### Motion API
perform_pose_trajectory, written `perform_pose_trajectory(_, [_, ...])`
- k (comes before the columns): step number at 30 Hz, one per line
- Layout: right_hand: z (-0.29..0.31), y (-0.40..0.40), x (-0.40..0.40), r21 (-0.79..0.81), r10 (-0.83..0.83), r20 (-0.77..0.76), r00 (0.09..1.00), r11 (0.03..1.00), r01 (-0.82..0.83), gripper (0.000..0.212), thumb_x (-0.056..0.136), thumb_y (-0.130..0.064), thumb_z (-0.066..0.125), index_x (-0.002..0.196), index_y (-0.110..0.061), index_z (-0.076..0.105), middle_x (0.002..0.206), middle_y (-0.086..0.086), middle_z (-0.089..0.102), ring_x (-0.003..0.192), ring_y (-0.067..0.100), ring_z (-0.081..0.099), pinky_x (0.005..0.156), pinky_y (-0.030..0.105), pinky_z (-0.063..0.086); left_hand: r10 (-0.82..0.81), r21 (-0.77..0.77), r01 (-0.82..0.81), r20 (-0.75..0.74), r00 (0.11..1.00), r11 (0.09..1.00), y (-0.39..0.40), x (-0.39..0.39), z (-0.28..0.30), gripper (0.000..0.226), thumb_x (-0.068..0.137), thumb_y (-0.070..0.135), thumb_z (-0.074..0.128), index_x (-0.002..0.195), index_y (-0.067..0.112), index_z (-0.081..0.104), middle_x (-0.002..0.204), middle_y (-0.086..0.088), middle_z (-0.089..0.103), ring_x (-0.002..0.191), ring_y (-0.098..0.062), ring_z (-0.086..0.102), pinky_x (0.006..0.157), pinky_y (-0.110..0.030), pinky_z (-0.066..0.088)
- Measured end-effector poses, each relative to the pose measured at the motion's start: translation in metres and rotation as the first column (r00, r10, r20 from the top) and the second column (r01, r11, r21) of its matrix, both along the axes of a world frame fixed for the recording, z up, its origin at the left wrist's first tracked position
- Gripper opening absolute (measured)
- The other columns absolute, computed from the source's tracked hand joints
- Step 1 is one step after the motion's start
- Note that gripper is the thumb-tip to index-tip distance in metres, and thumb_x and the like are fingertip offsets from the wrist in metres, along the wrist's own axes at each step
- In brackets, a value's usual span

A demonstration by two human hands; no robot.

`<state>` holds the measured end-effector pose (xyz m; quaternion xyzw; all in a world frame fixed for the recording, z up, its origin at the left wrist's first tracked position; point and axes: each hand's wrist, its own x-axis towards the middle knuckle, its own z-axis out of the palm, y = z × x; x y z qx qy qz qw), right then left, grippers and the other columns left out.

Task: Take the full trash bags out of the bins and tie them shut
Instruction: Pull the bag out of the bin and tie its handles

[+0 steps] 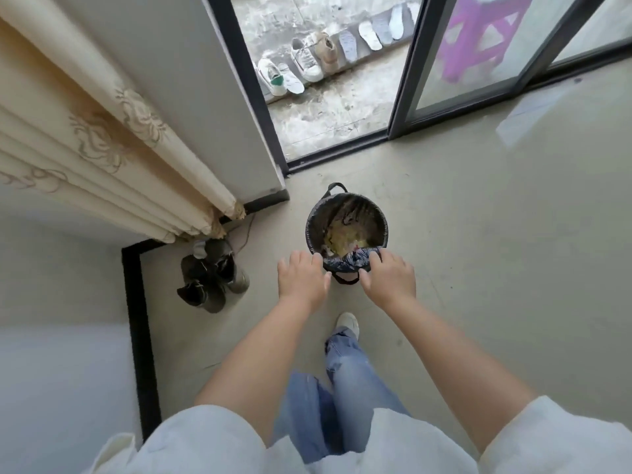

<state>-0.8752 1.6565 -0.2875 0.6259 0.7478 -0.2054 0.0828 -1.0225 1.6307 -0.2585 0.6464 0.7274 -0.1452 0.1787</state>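
A small round bin (313,234) lined with a black trash bag (345,204) stands on the floor in front of me. Yellowish scraps fill its bottom. The bag's near edge (345,261) is bunched up between my hands, and a bag loop hangs below it. My left hand (302,277) rests at the near left rim, fingers spread, fingertips at the bag edge. My right hand (390,275) is at the near right rim with its fingers curled onto the bunched bag edge.
A pair of dark boots (212,275) sits left of the bin by the cream curtain (102,131). Beyond the bin an open sliding glass door (444,63) leads to a balcony with several shoes (307,59). My own foot (347,323) stands just behind the bin.
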Motion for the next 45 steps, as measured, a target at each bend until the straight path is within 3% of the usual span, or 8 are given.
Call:
perform_pose_trajectory(16, [-0.237, 0.036, -0.077, -0.043, -0.478, 0.077, 0.875, 0.875, 0.482, 0.045, 0.09, -0.033, 0.044, 0.128, -0.008, 0.046, 0.13, 0.012, 0.051, 0.121, 0.028, 0.045, 0.096, 0.036, 0.034, -0.348, -0.022, 0.352, 0.106, 0.932, 0.936, 0.105, -0.097, -0.255, 0.038, 0.093, 0.038, 0.036, 0.115, 0.01, 0.048, 0.124, -0.008, 0.049, 0.119, -0.026, 0.041, 0.096, -0.037, 0.032])
perform_pose_trajectory(21, [-0.347, 0.049, -0.08, 0.093, -0.322, -0.05, 0.945, 0.941, 0.325, 0.047, 0.087, -0.029, 0.052, 0.127, -0.005, 0.05, 0.132, 0.014, 0.053, 0.127, 0.026, 0.044, 0.109, 0.043, 0.025, -0.53, 0.141, 0.513, 0.132, 0.838, 0.846, 0.12, -0.103, -0.367, 0.033, 0.087, 0.029, 0.052, 0.107, 0.004, 0.06, 0.12, -0.014, 0.06, 0.118, -0.026, 0.052, 0.097, -0.036, 0.038])
perform_pose_trajectory(23, [-0.378, 0.057, -0.072, 0.228, -0.153, -0.142, 0.978, 0.956, 0.183, 0.045, 0.078, -0.026, 0.061, 0.111, 0.003, 0.061, 0.112, 0.022, 0.065, 0.11, 0.036, 0.059, 0.101, 0.054, 0.036, -0.629, 0.333, 0.573, 0.085, 0.773, 0.749, 0.128, -0.102, -0.405, 0.018, 0.074, 0.02, 0.068, 0.08, 0.003, 0.069, 0.088, -0.014, 0.072, 0.086, -0.029, 0.068, 0.084, -0.039, 0.051])
perform_pose_trajectory(25, [-0.4, 0.069, -0.062, 0.318, -0.001, -0.162, 0.987, 0.947, 0.053, 0.047, 0.071, -0.032, 0.064, 0.096, 0.007, 0.066, 0.088, 0.024, 0.069, 0.084, 0.039, 0.066, 0.083, 0.052, 0.05, -0.655, 0.457, 0.587, -0.01, 0.755, 0.669, 0.141, -0.102, -0.433, 0.019, 0.074, 0.02, 0.061, 0.06, 0.008, 0.067, 0.065, -0.009, 0.069, 0.062, -0.026, 0.067, 0.074, -0.036, 0.055])
perform_pose_trajectory(32, [-0.432, 0.092, -0.046, 0.455, 0.352, -0.028, 0.935, 0.838, -0.302, 0.051, 0.074, -0.05, 0.053, 0.069, 0.0, 0.065, 0.054, 0.011, 0.063, 0.049, 0.027, 0.059, 0.048, 0.027, 0.05, -0.808, 0.59, 0.649, 0.011, 0.588, 0.48, 0.178, -0.109, -0.473, 0.038, 0.075, 0.02, 0.037, 0.043, 0.006, 0.05, 0.042, -0.01, 0.053, 0.038, -0.026, 0.054, 0.046, -0.027, 0.047])
perform_pose_trajectory(38, [-0.431, 0.099, -0.044, 0.343, 0.208, -0.206, 0.956, 0.931, -0.129, 0.032, 0.084, -0.024, 0.053, 0.059, -0.004, 0.05, 0.055, 0.008, 0.047, 0.059, 0.032, 0.055, 0.056, 0.032, 0.037, -0.828, 0.57, 0.644, 0.12, 0.548, 0.51, 0.187, -0.106, -0.471, 0.051, 0.081, 0.035, 0.031, 0.049, 0.004, 0.056, 0.049, -0.012, 0.058, 0.049, -0.03, 0.058, 0.052, -0.028, 0.042])
perform_pose_trajectory(42, [-0.426, 0.108, -0.046, 0.214, 0.128, -0.195, 0.972, 0.973, -0.086, 0.03, 0.09, -0.021, 0.051, 0.064, -0.014, 0.039, 0.061, -0.001, 0.04, 0.064, 0.021, 0.042, 0.058, 0.026, 0.023, -0.759, 0.444, 0.616, 0.372, 0.535, 0.651, 0.189, -0.107, -0.462, 0.045, 0.08, 0.051, 0.057, 0.073, 0.008, 0.067, 0.071, -0.003, 0.064, 0.067, -0.017, 0.055, 0.061, -0.025, 0.04])
perform_pose_trajectory(45, [-0.416, 0.122, -0.041, 0.28, -0.042, -0.293, 0.955, 0.951, 0.127, 0.031, 0.089, -0.021, 0.053, 0.061, -0.015, 0.041, 0.055, -0.007, 0.038, 0.064, 0.021, 0.044, 0.059, 0.029, 0.029, -0.735, 0.313, 0.691, 0.485, 0.474, 0.652, 0.197, -0.107, -0.451, 0.028, 0.079, 0.03, 0.069, 0.078, 0.002, 0.069, 0.069, 0.002, 0.053, 0.067, -0.014, 0.048, 0.059, -0.006, 0.034])
